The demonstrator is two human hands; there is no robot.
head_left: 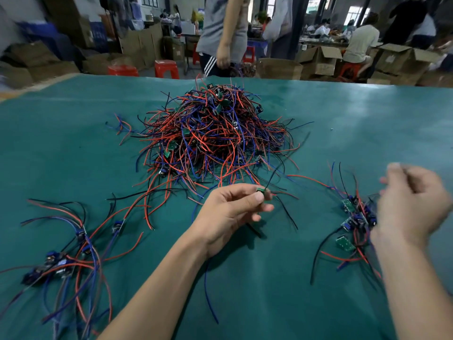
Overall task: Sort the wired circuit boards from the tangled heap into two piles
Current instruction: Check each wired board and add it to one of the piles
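A tangled heap (215, 136) of red, blue and black wires with small green boards lies mid-table. My left hand (232, 212) pinches a small green circuit board (261, 190) just in front of the heap, its black wires trailing off. My right hand (411, 204) hovers blurred above the right pile (353, 224), fingers loosely curled, holding nothing that I can see. The right pile shows several green boards with blue parts. A left pile (61, 258) of dark boards with long wires lies at the near left.
The green table mat (343, 119) stretches to the far edge. A person (223, 35) stands just beyond that edge. Red stools (166, 68) and cardboard boxes (318, 61) fill the floor behind.
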